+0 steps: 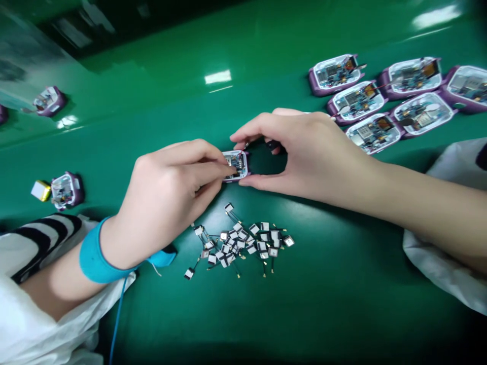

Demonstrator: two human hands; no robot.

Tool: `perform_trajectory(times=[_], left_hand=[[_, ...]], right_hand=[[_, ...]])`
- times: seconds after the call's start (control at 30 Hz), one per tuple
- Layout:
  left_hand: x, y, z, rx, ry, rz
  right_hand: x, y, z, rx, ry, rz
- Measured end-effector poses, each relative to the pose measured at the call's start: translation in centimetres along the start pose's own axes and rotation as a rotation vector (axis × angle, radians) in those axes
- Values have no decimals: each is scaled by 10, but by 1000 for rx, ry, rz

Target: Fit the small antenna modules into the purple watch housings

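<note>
A purple-rimmed watch case (239,165) lies face-open between my hands, its circuit board and a thin red wire showing. My left hand (171,187) reaches over its left half, fingers pressed together on the board; whatever they pinch is hidden. My right hand (300,147) curves around the right end, thumb at the near corner and fingertips at the far edge. Something small and black (272,145) shows by its curled fingers. Nearer me lies a loose pile of small square antenna-like parts (239,239) with short black leads and gold-coloured tips.
Several open purple watch cases (357,101) stand grouped at the back right. At left, another case (66,190) sits beside a yellow-edged silver battery (40,190), and one case (50,101) stands farther back. A blue wrist strap (93,253) trails a cord (118,319) over the green table (304,314).
</note>
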State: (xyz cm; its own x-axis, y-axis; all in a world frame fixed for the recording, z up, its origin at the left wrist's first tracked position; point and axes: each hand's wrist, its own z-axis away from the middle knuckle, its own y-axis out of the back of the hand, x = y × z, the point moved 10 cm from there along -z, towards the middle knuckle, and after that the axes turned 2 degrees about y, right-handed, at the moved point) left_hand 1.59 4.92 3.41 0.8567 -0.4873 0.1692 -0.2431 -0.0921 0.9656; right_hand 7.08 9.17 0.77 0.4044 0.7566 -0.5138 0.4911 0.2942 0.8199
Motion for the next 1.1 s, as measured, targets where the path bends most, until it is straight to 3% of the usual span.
perform_trajectory(times=[0.8, 1.0, 1.1], left_hand=[[3, 2, -1, 4, -27, -31], [4, 3, -1, 11, -55, 19], [3, 1, 0, 5, -50, 1]], right_hand=[[2, -1, 3, -21, -15, -43], [6, 24, 7, 75, -52, -105], [-2, 32, 8, 77, 29, -75]])
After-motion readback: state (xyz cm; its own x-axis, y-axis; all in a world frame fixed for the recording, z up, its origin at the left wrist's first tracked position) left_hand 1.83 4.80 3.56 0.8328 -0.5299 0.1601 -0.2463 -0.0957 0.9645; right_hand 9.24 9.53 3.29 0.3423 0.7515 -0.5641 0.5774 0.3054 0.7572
